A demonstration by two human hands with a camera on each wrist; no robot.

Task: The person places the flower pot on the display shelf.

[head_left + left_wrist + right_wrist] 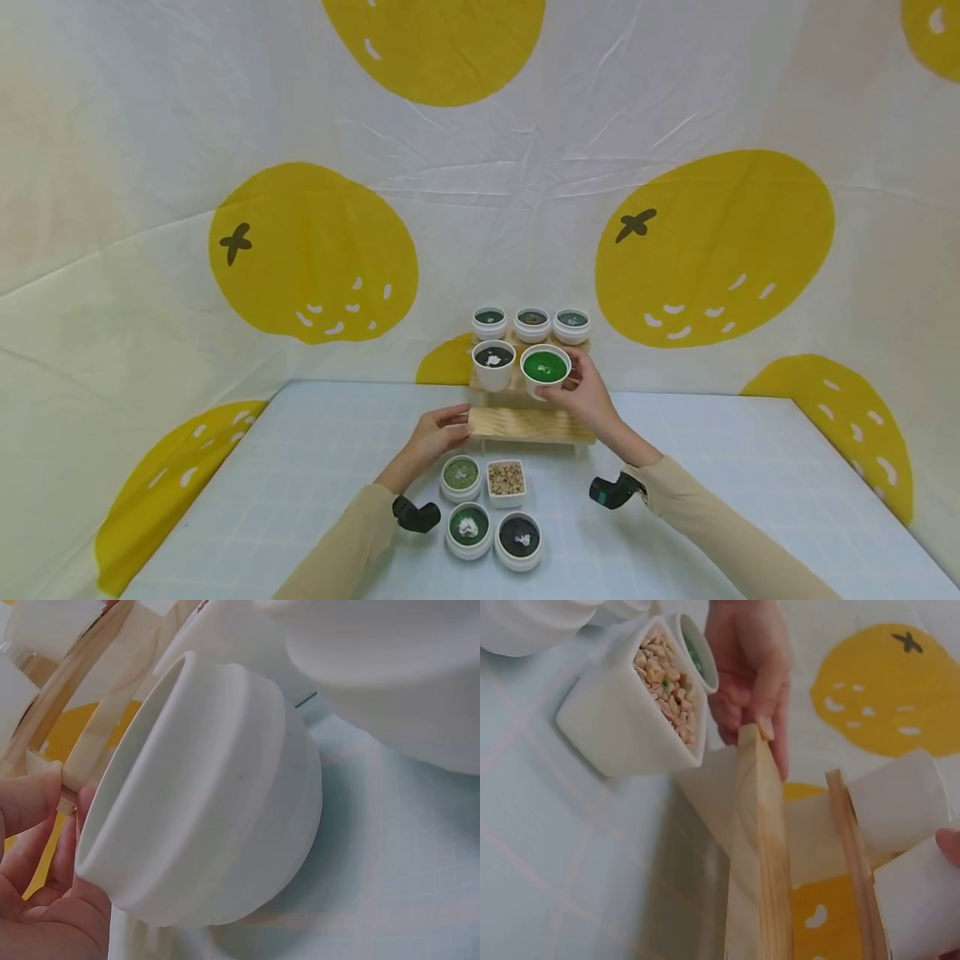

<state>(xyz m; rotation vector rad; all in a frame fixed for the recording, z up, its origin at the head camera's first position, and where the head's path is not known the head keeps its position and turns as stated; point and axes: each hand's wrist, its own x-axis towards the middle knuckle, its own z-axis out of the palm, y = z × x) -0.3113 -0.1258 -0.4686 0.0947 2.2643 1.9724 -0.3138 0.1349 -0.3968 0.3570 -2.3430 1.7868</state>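
Observation:
My left hand pinches the left end of the lowest step of a tiered wooden stand. In the right wrist view its thumb and fingers lie on the board's end. My right hand grips a white cup with bright green contents from the right, at the middle step. I cannot tell whether that cup rests on the board. Beside it on the left stands a white cup with black contents and a white dab. Only a fingertip of the right hand shows in the right wrist view.
Three small white bowls line the top step. In front of the stand sit a bowl of green flecks, a square dish of chopped nuts, a dark green bowl and a black one. A fruit-patterned cloth hangs behind.

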